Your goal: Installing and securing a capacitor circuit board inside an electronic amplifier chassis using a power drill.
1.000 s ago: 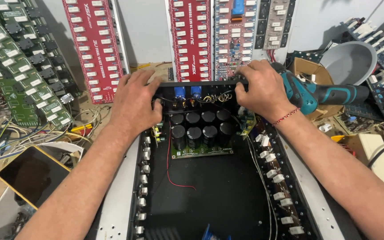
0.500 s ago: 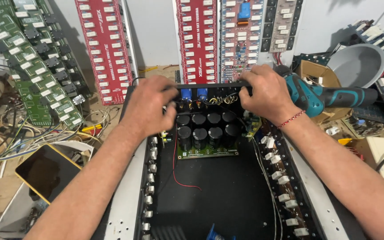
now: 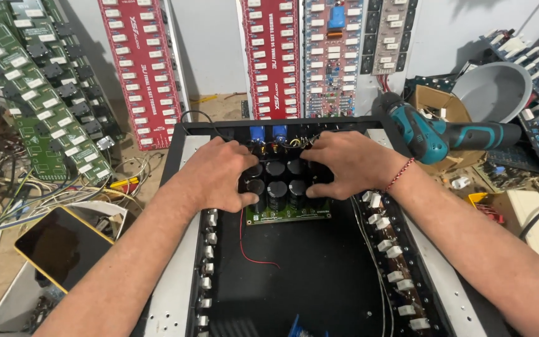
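A small green circuit board (image 3: 287, 212) sat at the far end of an open black metal chassis (image 3: 319, 274), crowded with tall black cylindrical capacitors (image 3: 277, 187) standing upright in rows. The left hand (image 3: 216, 175) gripped the board's left side, its grip narrow, fingers curled around the outer capacitors. The right hand (image 3: 350, 163) did likewise on the right side, its fingers closed on the capacitors there. A thin red wire (image 3: 247, 246) trailed from the board's near edge across the chassis floor. A teal cordless drill (image 3: 444, 134) lay on the bench just right of the chassis.
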